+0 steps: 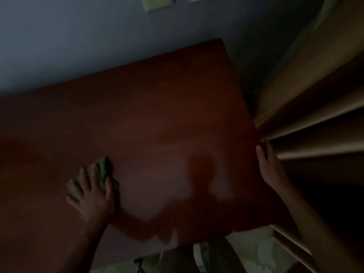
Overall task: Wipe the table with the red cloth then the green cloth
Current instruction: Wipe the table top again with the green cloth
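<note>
The scene is dim and blurred. A reddish-brown table (149,107) fills the middle of the view. My left hand (92,192) presses down on a crumpled green cloth (102,168) on the table's near-left part, fingers spread over it. My right hand (269,166) rests at the table's right edge with its fingers together, beside the curtain, holding nothing. The red cloth is not in view.
A tan curtain (307,107) hangs in folds right next to the table's right edge. A pale wall (98,46) runs behind the table, with a light switch plate (157,2) at the top. Light patterned floor (256,249) shows below the near edge.
</note>
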The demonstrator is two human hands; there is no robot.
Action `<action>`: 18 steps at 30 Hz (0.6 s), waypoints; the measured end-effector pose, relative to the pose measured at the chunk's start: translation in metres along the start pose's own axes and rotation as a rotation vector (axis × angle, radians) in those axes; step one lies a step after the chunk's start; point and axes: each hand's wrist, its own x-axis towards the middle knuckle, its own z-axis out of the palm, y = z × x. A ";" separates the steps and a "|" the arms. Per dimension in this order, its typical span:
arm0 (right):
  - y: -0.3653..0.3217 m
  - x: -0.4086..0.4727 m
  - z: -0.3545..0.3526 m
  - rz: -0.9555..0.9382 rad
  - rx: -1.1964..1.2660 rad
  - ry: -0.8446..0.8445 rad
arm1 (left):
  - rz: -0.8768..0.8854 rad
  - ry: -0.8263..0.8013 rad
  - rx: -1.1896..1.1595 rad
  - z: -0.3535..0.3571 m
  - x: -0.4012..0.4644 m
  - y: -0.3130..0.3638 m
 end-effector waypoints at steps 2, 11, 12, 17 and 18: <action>-0.027 0.009 0.006 -0.042 -0.069 0.041 | -0.050 0.021 -0.032 -0.005 0.041 0.000; -0.081 0.045 0.045 0.016 -0.339 0.495 | -0.034 0.111 -0.086 -0.015 0.176 0.082; -0.081 0.045 0.045 0.015 -0.361 0.502 | 0.031 0.110 -0.075 -0.010 0.175 0.105; -0.080 0.049 0.043 -0.009 -0.360 0.521 | 0.577 0.092 0.040 0.028 0.104 0.259; -0.079 0.049 0.043 -0.017 -0.356 0.530 | 0.722 0.073 0.044 0.036 0.078 0.290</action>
